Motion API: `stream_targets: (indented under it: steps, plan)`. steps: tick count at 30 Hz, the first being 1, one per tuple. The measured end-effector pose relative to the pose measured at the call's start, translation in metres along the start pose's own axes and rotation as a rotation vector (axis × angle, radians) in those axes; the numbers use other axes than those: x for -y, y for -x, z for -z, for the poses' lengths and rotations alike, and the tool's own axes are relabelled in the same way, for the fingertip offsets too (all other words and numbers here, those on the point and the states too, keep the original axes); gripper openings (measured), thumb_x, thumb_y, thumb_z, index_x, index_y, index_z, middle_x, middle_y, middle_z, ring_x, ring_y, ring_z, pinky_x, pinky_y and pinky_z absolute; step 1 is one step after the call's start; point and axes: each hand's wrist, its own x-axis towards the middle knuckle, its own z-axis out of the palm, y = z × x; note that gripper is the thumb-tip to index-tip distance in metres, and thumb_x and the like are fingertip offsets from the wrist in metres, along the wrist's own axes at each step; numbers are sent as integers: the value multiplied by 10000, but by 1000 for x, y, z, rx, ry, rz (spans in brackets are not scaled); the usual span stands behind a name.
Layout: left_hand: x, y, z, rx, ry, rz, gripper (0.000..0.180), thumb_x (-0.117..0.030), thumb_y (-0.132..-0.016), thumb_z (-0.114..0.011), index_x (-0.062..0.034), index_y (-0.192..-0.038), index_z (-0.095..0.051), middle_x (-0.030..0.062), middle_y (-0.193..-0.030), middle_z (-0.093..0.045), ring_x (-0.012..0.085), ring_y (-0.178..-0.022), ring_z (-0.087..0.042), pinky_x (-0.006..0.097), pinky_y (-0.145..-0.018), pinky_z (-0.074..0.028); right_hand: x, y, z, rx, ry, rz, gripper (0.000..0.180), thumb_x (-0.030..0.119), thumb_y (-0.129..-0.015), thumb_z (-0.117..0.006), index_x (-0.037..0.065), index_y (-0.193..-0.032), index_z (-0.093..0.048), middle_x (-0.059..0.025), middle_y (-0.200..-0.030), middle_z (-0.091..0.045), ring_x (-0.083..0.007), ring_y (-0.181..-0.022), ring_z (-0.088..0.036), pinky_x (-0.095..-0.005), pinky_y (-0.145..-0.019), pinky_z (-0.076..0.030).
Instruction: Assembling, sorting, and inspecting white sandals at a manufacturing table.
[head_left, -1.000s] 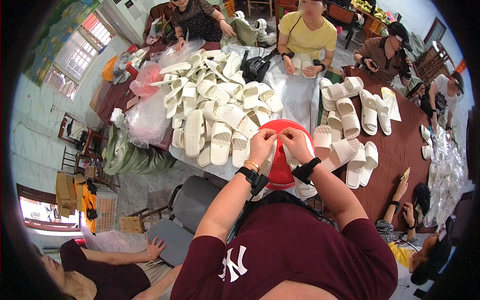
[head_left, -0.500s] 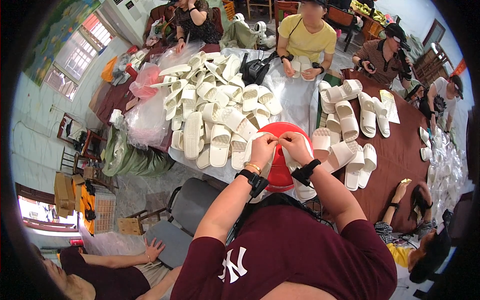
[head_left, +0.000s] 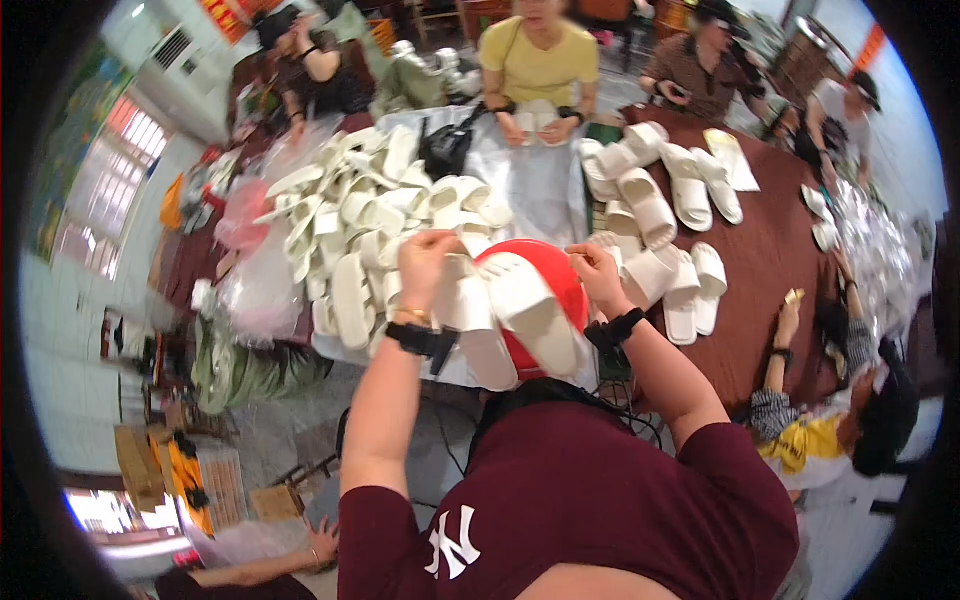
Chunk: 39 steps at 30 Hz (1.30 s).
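A pair of cream slide slippers lies in front of me on a round red surface (head_left: 562, 285), toes pointing away. My left hand (head_left: 424, 272) is beside the toe end of the left slipper (head_left: 478, 340), fingers drawn together. To the right of the right slipper (head_left: 532, 318), my right hand (head_left: 598, 276) is raised with thumb and forefinger pinched. Whatever either pinch holds is too small to make out. The hands are apart, with both slippers between them.
A heap of cream slippers (head_left: 375, 195) covers the table to the left. More slippers (head_left: 648, 207) lie at right on a brown cloth (head_left: 765, 260). Clear plastic wrapping (head_left: 262, 300) lies at far left. Across the table a person in yellow (head_left: 540, 60) holds slippers; others sit around.
My hands, together over the slippers' toe end before, have moved apart to either side. The slippers show more fully between them. The whole view has shifted.
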Motion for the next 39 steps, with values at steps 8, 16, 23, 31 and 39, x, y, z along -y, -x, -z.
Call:
stream_targets:
  steps: [8,16,23,31,39]
  plan:
    - [-51,-73,73,-286,-37,-201,226,-87,-831,-669,62,-1000,-657,74,-883,-680,136,-811,-626,247,-758,-488,-109,30,161,-600,438,-199,220,124,-781,-578,15,-937,-688,-159,-866,-694,-269,-840,-669,-350,-762,-513]
    - [41,-59,75,-146,-391,-180,612,-175,-870,-641,40,-1372,-364,215,-1357,-461,310,-1246,-466,368,-1033,-362,-115,46,143,-232,612,-776,215,156,-710,-662,-44,-786,-684,-200,-720,-668,-300,-691,-677,-379,-640,-527]
    - [69,68,-37,205,-543,-124,546,-183,-817,-669,24,-1282,-470,233,-1264,-515,342,-1171,-507,408,-995,-399,-170,34,143,-445,345,-805,222,145,-737,-691,-63,-714,-615,-129,-589,-578,-185,-417,-508,-328,-366,-365]
    - [75,135,-55,287,-791,-392,560,-216,-766,-685,-12,-1254,-502,219,-1361,-425,405,-1264,-389,468,-1049,-332,-180,24,130,-487,499,-782,317,206,-708,-684,-74,-857,-676,-222,-789,-667,-338,-738,-672,-398,-646,-526]
    - [76,137,-63,256,-794,-426,509,-233,-768,-676,-40,-1219,-540,208,-1373,-417,375,-1285,-381,461,-1058,-329,-164,31,165,-542,680,-493,496,368,-715,-560,-98,-854,-658,-328,-914,-624,-462,-914,-608,-477,-816,-463]
